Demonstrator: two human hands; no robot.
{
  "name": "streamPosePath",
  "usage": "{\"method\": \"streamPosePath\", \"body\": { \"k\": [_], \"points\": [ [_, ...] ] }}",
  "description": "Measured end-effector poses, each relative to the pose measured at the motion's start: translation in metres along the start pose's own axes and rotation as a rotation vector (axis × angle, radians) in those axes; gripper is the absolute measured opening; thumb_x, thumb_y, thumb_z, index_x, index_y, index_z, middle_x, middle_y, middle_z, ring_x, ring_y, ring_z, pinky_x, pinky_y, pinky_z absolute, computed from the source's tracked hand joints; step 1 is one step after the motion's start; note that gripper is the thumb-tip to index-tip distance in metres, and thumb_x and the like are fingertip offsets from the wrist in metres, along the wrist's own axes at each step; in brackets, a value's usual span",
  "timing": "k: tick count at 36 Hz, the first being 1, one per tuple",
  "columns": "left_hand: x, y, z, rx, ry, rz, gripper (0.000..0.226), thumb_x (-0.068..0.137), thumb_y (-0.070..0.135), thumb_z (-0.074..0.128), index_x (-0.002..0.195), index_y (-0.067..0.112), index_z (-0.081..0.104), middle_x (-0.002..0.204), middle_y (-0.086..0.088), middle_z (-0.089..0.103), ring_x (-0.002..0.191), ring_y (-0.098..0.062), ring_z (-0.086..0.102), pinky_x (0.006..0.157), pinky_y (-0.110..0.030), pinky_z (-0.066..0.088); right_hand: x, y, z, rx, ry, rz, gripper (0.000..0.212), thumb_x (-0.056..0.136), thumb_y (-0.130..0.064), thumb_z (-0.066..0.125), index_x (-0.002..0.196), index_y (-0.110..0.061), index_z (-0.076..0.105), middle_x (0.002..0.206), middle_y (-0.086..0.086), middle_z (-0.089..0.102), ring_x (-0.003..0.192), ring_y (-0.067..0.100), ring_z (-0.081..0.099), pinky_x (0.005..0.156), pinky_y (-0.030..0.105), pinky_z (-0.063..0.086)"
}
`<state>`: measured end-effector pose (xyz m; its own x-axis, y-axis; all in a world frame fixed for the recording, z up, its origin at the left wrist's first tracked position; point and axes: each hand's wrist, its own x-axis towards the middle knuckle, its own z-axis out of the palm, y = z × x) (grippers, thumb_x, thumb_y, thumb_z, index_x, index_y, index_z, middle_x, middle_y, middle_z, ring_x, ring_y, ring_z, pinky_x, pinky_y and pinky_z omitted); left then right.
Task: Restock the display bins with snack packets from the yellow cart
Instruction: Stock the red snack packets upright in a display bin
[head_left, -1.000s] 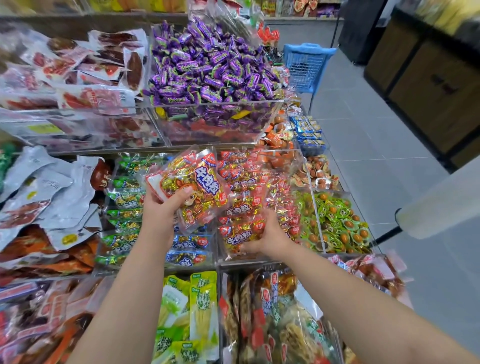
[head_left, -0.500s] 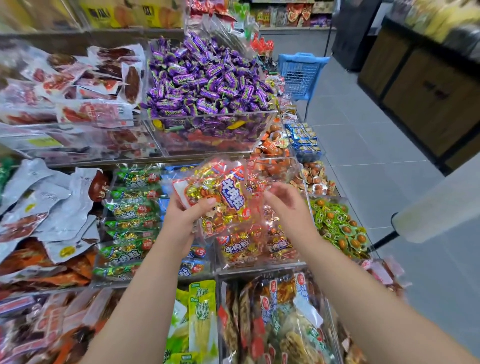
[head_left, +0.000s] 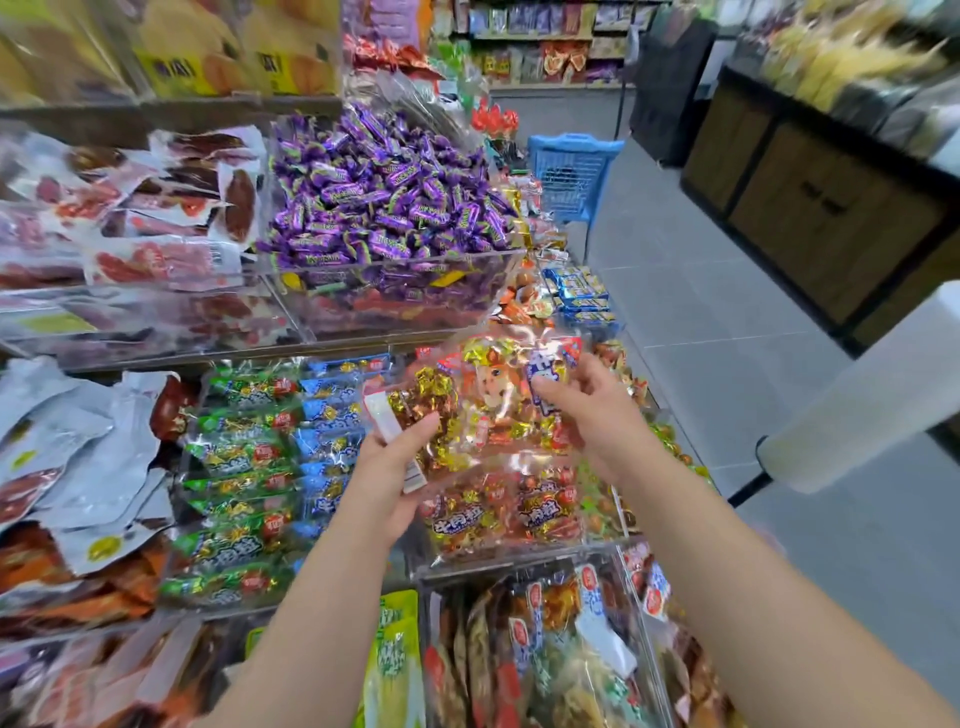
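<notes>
While I hold a clear snack packet (head_left: 483, 405) at the centre of the frame, my left hand (head_left: 392, 475) pinches its near-left edge, thumb on top, and my right hand (head_left: 587, 402) grips its upper-right corner. It hangs just above the clear display bin (head_left: 519, 558) of matching red-and-gold packets, below the heap of purple candies (head_left: 384, 187) at upper centre. To do this well, I judge the packet should go down flat, label up, squared with those beneath, neither hand letting go early. The yellow cart is not visible.
</notes>
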<state>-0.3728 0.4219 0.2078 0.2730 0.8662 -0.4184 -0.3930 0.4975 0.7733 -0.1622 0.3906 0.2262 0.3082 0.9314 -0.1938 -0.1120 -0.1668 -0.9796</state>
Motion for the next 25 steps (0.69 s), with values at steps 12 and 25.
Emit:
{"method": "streamPosePath", "body": {
  "k": [12, 25],
  "points": [
    [0.039, 0.029, -0.025, 0.307, 0.253, 0.228, 0.075, 0.075, 0.023, 0.080, 0.139, 0.018, 0.041, 0.126, -0.005, 0.059, 0.108, -0.026, 0.059, 0.068, -0.034, 0.050, 0.101, -0.020, -0.026, -1.125, -0.017, -0.168, 0.047, 0.080, -0.021, 0.068, 0.125, -0.022, 0.055, 0.110, 0.001, 0.064, 0.098, 0.020, 0.060, 0.072, 0.024, 0.045],
    [0.053, 0.025, -0.016, 0.328, 0.157, 0.167, 0.059, 0.049, 0.038, 0.083, 0.101, 0.034, 0.055, 0.106, 0.006, 0.067, 0.097, -0.013, 0.063, 0.071, -0.027, 0.047, 0.162, 0.010, 0.008, -1.726, -0.344, -0.322, 0.049, 0.078, -0.002, 0.055, 0.123, -0.021, 0.050, 0.108, 0.007, 0.062, 0.099, 0.031, 0.058, 0.073, 0.035, 0.048]
  ]
}}
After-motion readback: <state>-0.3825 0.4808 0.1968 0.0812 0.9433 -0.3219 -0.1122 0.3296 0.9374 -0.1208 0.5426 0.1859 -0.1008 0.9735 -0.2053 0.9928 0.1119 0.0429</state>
